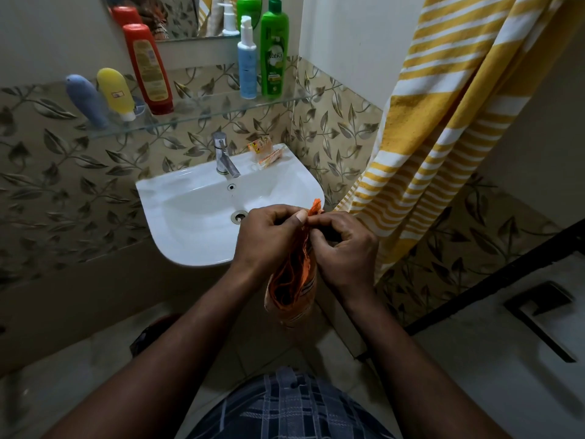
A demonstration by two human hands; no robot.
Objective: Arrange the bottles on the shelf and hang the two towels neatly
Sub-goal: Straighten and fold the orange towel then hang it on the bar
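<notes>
left hand (269, 239) and right hand (345, 248) pinch the top edge of the orange towel (294, 280) before the sink (190, 217), fingers pressed on cloth, probably finding corners to hang it.

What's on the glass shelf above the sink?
Five bottles stand on the glass shelf: blue-grey bottle, yellow bottle, red bottle, then a pump bottle and a green bottle. Nothing covers them.

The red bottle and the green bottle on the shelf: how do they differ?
The red bottle stands on its flat cap, while the green bottle carries a pointed cap on top. The red bottle's label is yellow, the green bottle's green and white. The red bottle is beside a yellow bottle, the green bottle beside a pump bottle. Both stand on the glass shelf.
</notes>
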